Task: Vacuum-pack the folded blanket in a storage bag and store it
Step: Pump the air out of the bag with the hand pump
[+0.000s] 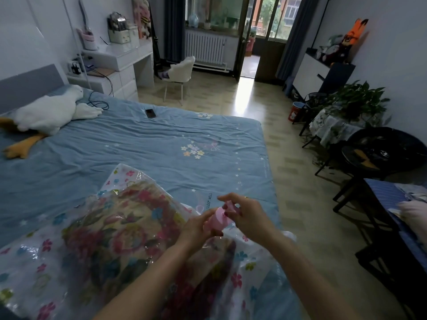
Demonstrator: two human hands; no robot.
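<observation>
Loads of open blue bed beyond the bagged blanket; only a phone and goose plush far off. Open floor rightward, then chairs.

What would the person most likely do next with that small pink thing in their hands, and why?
Probably bring the pink pump, gripped by the left hand and right hand, down onto the storage bag. The floral blanket already lies inside, and the bag looks puffy, so air likely remains.
</observation>
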